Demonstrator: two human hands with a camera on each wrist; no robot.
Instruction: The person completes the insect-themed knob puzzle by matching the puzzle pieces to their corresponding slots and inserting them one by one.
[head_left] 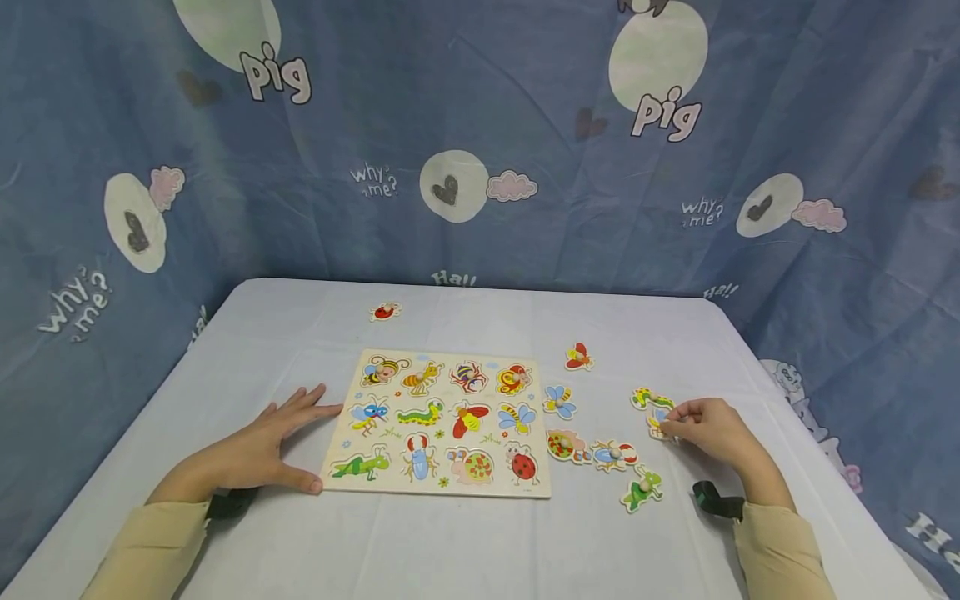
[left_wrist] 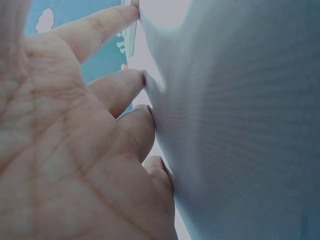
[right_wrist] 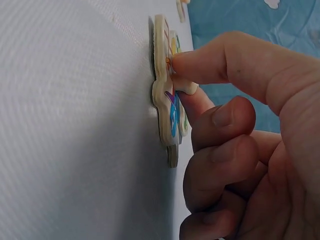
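Note:
A flat wooden puzzle board [head_left: 360, 487] with printed insects lies on the table. My left hand [head_left: 262, 446] rests at its left side with fingers spread, thumb and index fingertip at the board's edge; in the left wrist view its fingertips [left_wrist: 132, 80] press on the white cloth. To the right, my right hand [head_left: 712, 429] pinches the small knob of a blue-and-yellow insect puzzle piece [head_left: 656, 421] between thumb and index finger. In the right wrist view that piece [right_wrist: 165, 95] is seen edge-on, close over the cloth. A green caterpillar piece [head_left: 651, 398] lies just behind it.
Right of the board lie a blue-winged insect piece [head_left: 560, 402], a snail piece [head_left: 564, 446], a blue beetle piece [head_left: 609, 456] and a grasshopper piece [head_left: 642, 490]. Farther back are a red-winged piece [head_left: 578, 357] and a ladybug piece [head_left: 386, 312]. A blue curtain [head_left: 480, 100] hangs behind.

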